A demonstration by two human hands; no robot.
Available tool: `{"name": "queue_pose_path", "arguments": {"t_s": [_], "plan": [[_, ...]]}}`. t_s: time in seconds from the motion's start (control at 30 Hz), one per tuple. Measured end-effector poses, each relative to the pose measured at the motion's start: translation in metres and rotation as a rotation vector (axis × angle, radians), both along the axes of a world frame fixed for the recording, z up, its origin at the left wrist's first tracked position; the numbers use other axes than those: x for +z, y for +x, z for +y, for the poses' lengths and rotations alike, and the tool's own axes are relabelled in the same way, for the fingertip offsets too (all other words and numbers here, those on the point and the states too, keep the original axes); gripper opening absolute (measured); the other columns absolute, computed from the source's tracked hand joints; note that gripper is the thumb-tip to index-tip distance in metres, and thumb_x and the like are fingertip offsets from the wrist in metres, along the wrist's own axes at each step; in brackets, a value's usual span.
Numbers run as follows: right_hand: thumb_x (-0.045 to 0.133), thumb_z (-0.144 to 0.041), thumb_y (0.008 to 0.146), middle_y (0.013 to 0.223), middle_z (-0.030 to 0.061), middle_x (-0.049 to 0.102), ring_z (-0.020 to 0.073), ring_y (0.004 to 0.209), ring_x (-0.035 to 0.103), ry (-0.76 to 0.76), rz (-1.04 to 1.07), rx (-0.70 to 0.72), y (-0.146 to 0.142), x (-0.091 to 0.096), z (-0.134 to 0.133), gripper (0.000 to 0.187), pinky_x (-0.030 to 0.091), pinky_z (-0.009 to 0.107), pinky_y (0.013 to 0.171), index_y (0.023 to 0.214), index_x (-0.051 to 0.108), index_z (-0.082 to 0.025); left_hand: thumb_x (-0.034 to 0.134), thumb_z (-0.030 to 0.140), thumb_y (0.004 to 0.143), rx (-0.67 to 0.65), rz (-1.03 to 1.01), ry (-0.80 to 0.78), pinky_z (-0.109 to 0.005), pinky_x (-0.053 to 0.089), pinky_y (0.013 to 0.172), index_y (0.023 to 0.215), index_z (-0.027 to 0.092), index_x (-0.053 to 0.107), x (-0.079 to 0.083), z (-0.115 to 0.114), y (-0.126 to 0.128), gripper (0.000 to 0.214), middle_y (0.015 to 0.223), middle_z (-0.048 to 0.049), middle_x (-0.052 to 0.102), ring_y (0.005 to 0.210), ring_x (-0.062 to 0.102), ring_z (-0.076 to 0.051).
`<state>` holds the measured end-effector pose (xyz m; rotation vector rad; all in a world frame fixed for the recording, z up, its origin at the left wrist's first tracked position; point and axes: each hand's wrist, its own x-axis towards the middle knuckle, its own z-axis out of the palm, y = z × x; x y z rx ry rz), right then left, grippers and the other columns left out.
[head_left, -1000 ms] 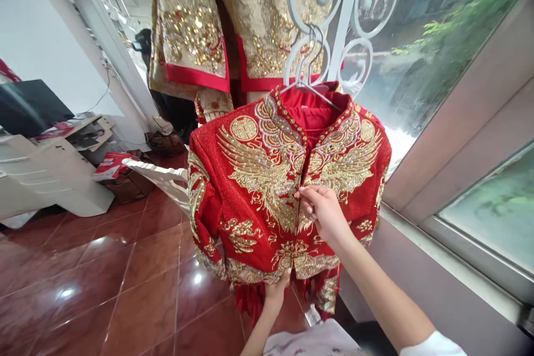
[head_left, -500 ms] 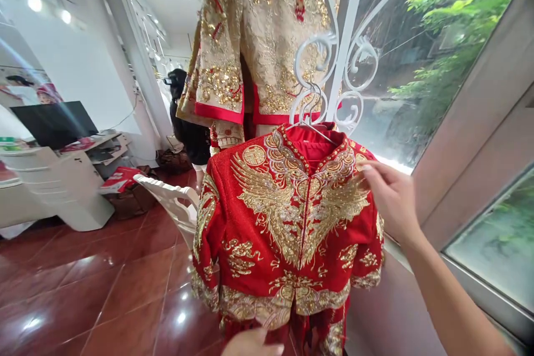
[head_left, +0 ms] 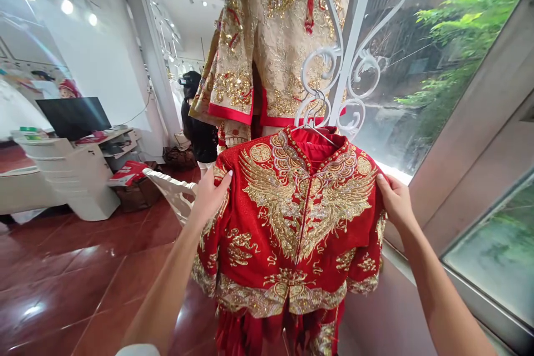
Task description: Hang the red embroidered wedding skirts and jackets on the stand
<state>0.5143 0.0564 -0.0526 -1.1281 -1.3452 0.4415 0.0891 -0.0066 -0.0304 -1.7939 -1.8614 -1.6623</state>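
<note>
Two hands grasp a red jacket by its shoulders

In the head view, a red jacket (head_left: 292,211) with gold embroidery is in front of the person, near the window (head_left: 438,61). A wire hanger (head_left: 324,136) is inside its collar, and the hook stands against the white metal scrollwork (head_left: 349,44). The left hand (head_left: 212,192) grasps one shoulder of the jacket, with the thumb on the front side. The right hand (head_left: 395,200) grasps the other shoulder in the same manner; the fingers behind the cloth are mostly hidden. Below the hem hangs more red cloth (head_left: 237,334).

Concerning the containers, at the left a brown bag or box (head_left: 137,196) stands on the tiled floor (head_left: 104,278), and a red and white package (head_left: 128,172) lies on its top. What is inside, I cannot tell. Beside it, the white desk (head_left: 83,183) has an open shelf with small things, too small to name, and carries a dark monitor (head_left: 75,117). Behind the jacket hangs a gold garment (head_left: 298,75), and a person in black (head_left: 202,136) is farther back.
</note>
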Motion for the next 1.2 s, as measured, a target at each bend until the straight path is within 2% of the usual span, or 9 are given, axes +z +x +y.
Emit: {"name": "queue_pose_path", "arguments": {"t_s": [0.17, 0.3, 0.43, 0.57, 0.67, 0.77, 1.0, 1.1, 1.2], "plan": [[0.064, -0.054, 0.064, 0.055, 0.0041, 0.054, 0.0127, 0.046, 0.043, -0.063, 0.309, 0.02, 0.027, 0.038, -0.001, 0.037, 0.032, 0.03, 0.048, 0.067, 0.056, -0.018, 0.044, 0.048, 0.083, 0.301, 0.141, -0.054, -0.032, 0.045, 0.064, 0.083, 0.015, 0.058, -0.016, -0.033, 0.04, 0.035, 0.072, -0.0063, 0.061, 0.067, 0.058, -0.022], [0.059, -0.054, 0.068, 0.063, 0.0061, 0.057, 0.0155, 0.056, 0.047, 0.068, 0.065, -0.138, 0.028, 0.035, 0.013, 0.039, 0.036, 0.032, 0.056, 0.072, 0.061, -0.015, 0.038, 0.056, 0.084, 0.45, 0.324, -0.031, -0.038, 0.045, 0.068, 0.093, 0.01, 0.055, -0.062, -0.026, 0.044, 0.051, 0.077, -0.0131, 0.059, 0.077, 0.058, -0.029], [0.042, -0.051, 0.083, 0.067, 0.0039, 0.057, 0.016, 0.062, 0.047, 0.314, -0.269, -0.468, 0.01, 0.01, 0.018, 0.045, 0.036, 0.03, 0.063, 0.085, 0.066, -0.013, 0.038, 0.059, 0.083, 0.419, 0.324, 0.049, -0.043, 0.045, 0.08, 0.116, 0.002, 0.046, -0.087, -0.015, 0.038, 0.066, 0.098, -0.0207, 0.057, 0.096, 0.055, -0.033], [0.036, -0.048, 0.087, 0.057, 0.0027, 0.048, 0.0162, 0.059, 0.043, 0.371, -0.432, -0.65, 0.008, 0.012, 0.014, 0.046, 0.031, 0.03, 0.06, 0.077, 0.065, -0.015, 0.043, 0.053, 0.083, 0.405, 0.245, 0.072, -0.052, 0.035, 0.094, 0.135, 0.007, 0.03, -0.061, -0.025, 0.046, 0.07, 0.123, -0.0229, 0.047, 0.116, 0.043, -0.036], [0.041, -0.052, 0.082, 0.054, 0.0014, 0.043, 0.0149, 0.056, 0.039, 0.228, -0.422, -0.465, 0.014, 0.032, 0.016, 0.044, 0.03, 0.029, 0.058, 0.063, 0.059, -0.017, 0.043, 0.048, 0.085, 0.291, 0.324, 0.174, -0.052, 0.024, 0.103, 0.141, 0.013, 0.023, -0.036, -0.026, 0.067, 0.069, 0.137, -0.0187, 0.037, 0.127, 0.032, -0.034], [0.041, -0.056, 0.08, 0.055, 0.0001, 0.042, 0.0137, 0.055, 0.038, 0.121, -0.338, -0.336, 0.007, 0.037, 0.019, 0.045, 0.029, 0.028, 0.056, 0.06, 0.053, -0.018, 0.044, 0.047, 0.084, 0.18, 0.396, 0.223, -0.054, 0.017, 0.107, 0.141, 0.015, 0.024, -0.032, -0.008, 0.093, 0.069, 0.146, -0.0164, 0.026, 0.133, 0.02, -0.036], [0.031, -0.045, 0.087, 0.088, 0.0114, 0.058, 0.0247, 0.082, 0.047, 0.324, -0.335, -0.771, -0.032, -0.01, 0.018, 0.042, 0.033, 0.04, 0.079, 0.097, 0.057, -0.013, 0.043, 0.045, 0.083, 0.112, 0.369, 0.281, -0.062, 0.005, 0.106, 0.143, 0.005, 0.0, -0.056, 0.036, 0.108, 0.084, 0.15, -0.0218, 0.004, 0.136, -0.008, -0.039], [0.032, -0.039, 0.087, 0.1, 0.0158, 0.059, 0.0282, 0.093, 0.05, 0.305, -0.38, -0.725, -0.042, -0.007, 0.003, 0.043, 0.034, 0.047, 0.086, 0.11, 0.054, -0.01, 0.047, 0.042, 0.083, 0.137, 0.333, 0.228, -0.062, 0.003, 0.106, 0.144, 0.008, 0.003, -0.069, 0.011, 0.117, 0.082, 0.15, -0.0216, 0.005, 0.137, -0.003, -0.038], [0.041, -0.034, 0.084, 0.115, 0.0164, 0.055, 0.0307, 0.109, 0.048, 0.425, -0.468, -0.657, -0.058, 0.002, -0.05, 0.044, 0.034, 0.05, 0.092, 0.121, 0.049, -0.013, 0.053, 0.037, 0.081, 0.138, 0.252, 0.222, -0.058, 0.01, 0.108, 0.143, 0.012, 0.008, -0.116, -0.028, 0.143, 0.081, 0.149, -0.0215, 0.008, 0.138, 0.006, -0.035]]}}
